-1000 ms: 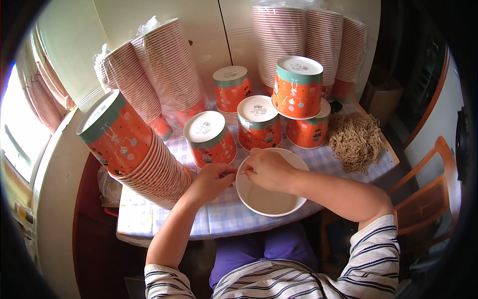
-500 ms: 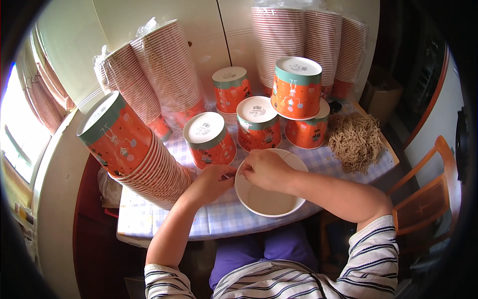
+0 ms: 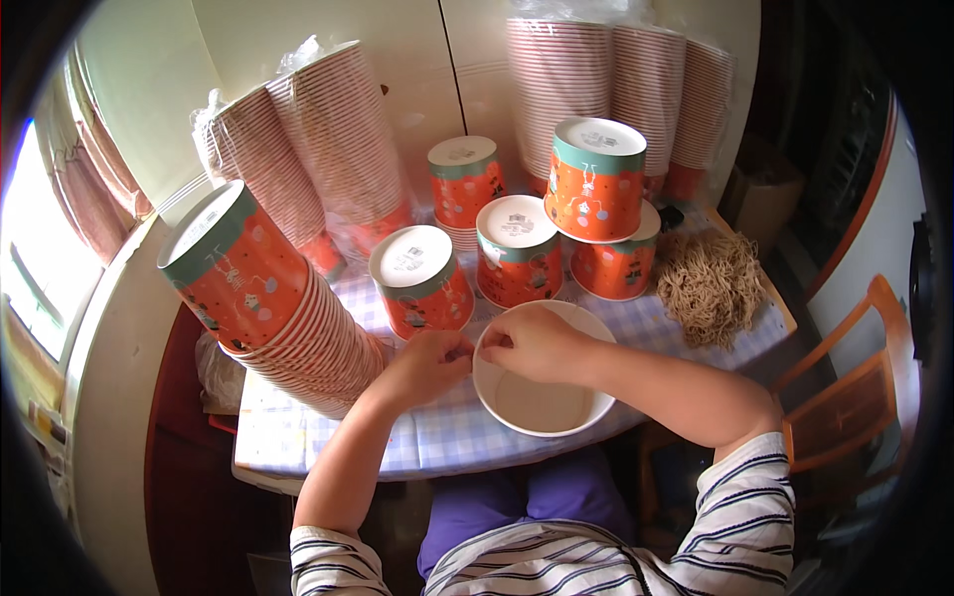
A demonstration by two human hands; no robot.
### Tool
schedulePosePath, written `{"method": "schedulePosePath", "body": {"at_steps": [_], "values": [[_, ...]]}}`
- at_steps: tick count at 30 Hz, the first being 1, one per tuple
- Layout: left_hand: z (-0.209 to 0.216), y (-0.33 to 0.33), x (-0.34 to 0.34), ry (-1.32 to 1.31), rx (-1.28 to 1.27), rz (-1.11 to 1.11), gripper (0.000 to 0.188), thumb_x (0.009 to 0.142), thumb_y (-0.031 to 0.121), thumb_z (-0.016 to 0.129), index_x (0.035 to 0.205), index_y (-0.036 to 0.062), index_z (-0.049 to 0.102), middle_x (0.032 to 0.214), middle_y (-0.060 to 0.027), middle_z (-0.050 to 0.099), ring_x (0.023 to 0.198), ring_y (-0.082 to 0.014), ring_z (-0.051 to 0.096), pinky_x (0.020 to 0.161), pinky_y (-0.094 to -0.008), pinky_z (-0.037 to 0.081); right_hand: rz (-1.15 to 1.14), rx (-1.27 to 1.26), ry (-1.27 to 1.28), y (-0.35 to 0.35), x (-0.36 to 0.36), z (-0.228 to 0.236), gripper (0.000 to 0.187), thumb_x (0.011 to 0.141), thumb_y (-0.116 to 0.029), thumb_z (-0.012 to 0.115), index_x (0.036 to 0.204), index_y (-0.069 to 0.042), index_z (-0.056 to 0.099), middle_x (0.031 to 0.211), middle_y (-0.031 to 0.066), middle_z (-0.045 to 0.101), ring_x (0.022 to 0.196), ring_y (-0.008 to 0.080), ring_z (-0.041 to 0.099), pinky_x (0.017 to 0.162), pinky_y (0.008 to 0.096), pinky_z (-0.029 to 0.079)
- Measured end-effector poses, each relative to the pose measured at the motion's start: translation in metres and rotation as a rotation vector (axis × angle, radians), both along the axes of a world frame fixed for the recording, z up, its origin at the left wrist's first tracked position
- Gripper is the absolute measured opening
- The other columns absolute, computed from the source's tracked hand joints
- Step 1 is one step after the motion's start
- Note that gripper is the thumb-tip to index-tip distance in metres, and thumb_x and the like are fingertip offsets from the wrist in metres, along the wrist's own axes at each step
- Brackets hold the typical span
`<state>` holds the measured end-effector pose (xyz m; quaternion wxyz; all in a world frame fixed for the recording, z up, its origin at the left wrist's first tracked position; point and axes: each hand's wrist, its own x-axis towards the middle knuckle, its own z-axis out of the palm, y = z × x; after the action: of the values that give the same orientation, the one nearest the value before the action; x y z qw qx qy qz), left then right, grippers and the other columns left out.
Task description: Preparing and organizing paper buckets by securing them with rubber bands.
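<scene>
A white-lined paper bucket (image 3: 545, 405) stands mouth up near the table's front edge. My right hand (image 3: 534, 343) reaches over its mouth, fingertips pinched just inside the left part of the rim. Outside that same rim, my left hand (image 3: 427, 366) is closed, thumb and fingertips together. Whatever lies between the fingers of either hand is too small or hidden to name. Behind the bucket, orange-and-green paper buckets stand upside down, among them one in the middle (image 3: 519, 258) and one to its left (image 3: 422, 293). Another upturned bucket (image 3: 596, 189) rests on top of a lower one.
A tall leaning stack of nested buckets (image 3: 243, 278) is at my left. Plastic-wrapped bucket stacks (image 3: 338, 139) stand along the back, with more at back right (image 3: 559, 89). A heap of tan cords (image 3: 711, 283) lies on the checked tablecloth (image 3: 328, 442). A wooden chair (image 3: 855, 397) is at right.
The whole view has shifted slightly. My hands stay at the bucket's left rim, with only small movements of the fingers. The bucket remains in its place.
</scene>
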<state>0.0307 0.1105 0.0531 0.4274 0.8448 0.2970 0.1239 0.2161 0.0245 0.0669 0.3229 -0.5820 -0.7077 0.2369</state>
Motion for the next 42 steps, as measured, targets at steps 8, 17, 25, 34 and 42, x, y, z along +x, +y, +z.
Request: {"method": "schedulePosePath", "body": {"at_steps": [8,17,25,34,42], "values": [[-0.011,-0.015,-0.039,-0.292,-0.874,0.003,0.010,0.083,0.006,0.054,0.086,-0.0011,0.061,0.092,-0.0125,0.065,0.082,-0.0203,0.063,0.077,-0.0311,0.050,0.245,-0.216,-0.480,-0.056,-0.019,0.037,0.074,0.072,-0.063,0.064,0.108,0.001,0.062,0.098,0.0164,0.065,0.094,0.0322,0.063,0.080,0.0400,0.050],[-0.036,-0.051,-0.069,-0.624,-0.758,-0.100,0.009,0.079,-0.002,0.056,0.082,0.0008,0.064,0.106,-0.0123,0.060,0.101,-0.0203,0.057,0.086,-0.0310,0.044,0.424,-0.049,-0.467,-0.056,0.021,0.031,0.024,0.068,-0.003,0.055,0.087,-0.009,0.067,0.091,0.0120,0.061,0.088,0.0341,0.061,0.076,0.0452,0.048],[-0.026,-0.083,-0.052,-0.680,-0.270,-0.057,0.004,0.083,0.000,0.060,0.086,0.0006,0.064,0.104,-0.0102,0.058,0.099,-0.0179,0.054,0.085,-0.0292,0.042,0.314,-0.012,-0.389,-0.043,0.040,0.039,0.025,0.068,-0.005,0.063,0.093,-0.005,0.067,0.087,0.0107,0.060,0.082,0.0266,0.062,0.072,0.0357,0.051],[-0.040,-0.085,-0.040,-0.959,-0.502,0.094,0.009,0.087,0.004,0.056,0.090,0.0008,0.064,0.110,-0.0120,0.061,0.095,-0.0157,0.056,0.091,-0.0309,0.040,0.347,0.043,-0.234,-0.041,0.022,0.059,0.017,0.076,-0.007,0.057,0.090,-0.001,0.065,0.088,0.0145,0.065,0.079,0.0286,0.063,0.071,0.0372,0.051],[-0.026,-0.080,-0.033,-0.865,-0.890,0.153,0.012,0.092,0.009,0.053,0.090,0.0065,0.064,0.111,-0.0128,0.065,0.097,-0.0133,0.058,0.081,-0.0267,0.040,0.225,0.182,-0.476,-0.049,0.009,0.069,0.010,0.077,-0.010,0.059,0.081,-0.002,0.064,0.084,0.0129,0.064,0.081,0.0310,0.063,0.074,0.0416,0.051]]}}
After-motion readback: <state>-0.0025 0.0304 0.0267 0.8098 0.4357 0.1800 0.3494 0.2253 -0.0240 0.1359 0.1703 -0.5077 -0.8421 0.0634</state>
